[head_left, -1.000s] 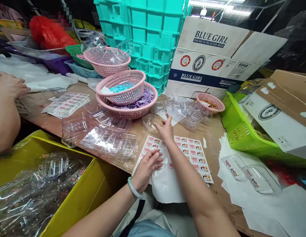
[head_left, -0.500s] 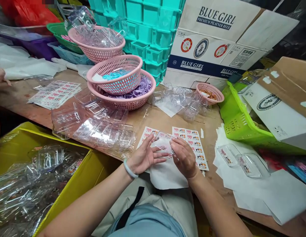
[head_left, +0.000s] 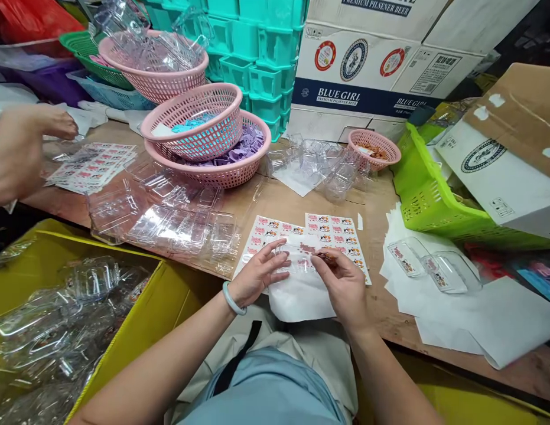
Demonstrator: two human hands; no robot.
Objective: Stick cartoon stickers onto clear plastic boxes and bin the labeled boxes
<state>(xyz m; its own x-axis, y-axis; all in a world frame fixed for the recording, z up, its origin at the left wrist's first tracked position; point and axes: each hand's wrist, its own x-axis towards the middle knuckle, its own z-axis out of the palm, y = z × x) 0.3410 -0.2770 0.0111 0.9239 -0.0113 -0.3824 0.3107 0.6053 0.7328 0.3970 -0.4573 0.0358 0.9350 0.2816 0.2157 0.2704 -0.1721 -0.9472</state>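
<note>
My left hand [head_left: 257, 274], with a pale bracelet at the wrist, is open with fingers apart at the left edge of a clear plastic piece [head_left: 296, 262]. That piece lies over a white sheet [head_left: 299, 301], and small brown pieces [head_left: 308, 248] show at its upper right. My right hand [head_left: 345, 289] pinches a few small brown pieces [head_left: 328, 258] between thumb and fingers; their exact kind is too small to tell. Under and behind the hands lie sticker sheets [head_left: 334, 223] printed with cartoon animals and pink lettering.
Clear plastic packs [head_left: 181, 230] spread to the left, beside a yellow bin [head_left: 155, 289] of more. Pink baskets [head_left: 230, 177] and a small pink basket [head_left: 374, 139] stand behind. A green basket [head_left: 428, 203] and stickered clear lids [head_left: 449, 274] are right. Another person's hand [head_left: 22, 153] is at left.
My right hand has gone from a loosely cupped pose to pinching brown pieces. My left hand stays open, close to the same spot. The other person's hand has come further in from the left.
</note>
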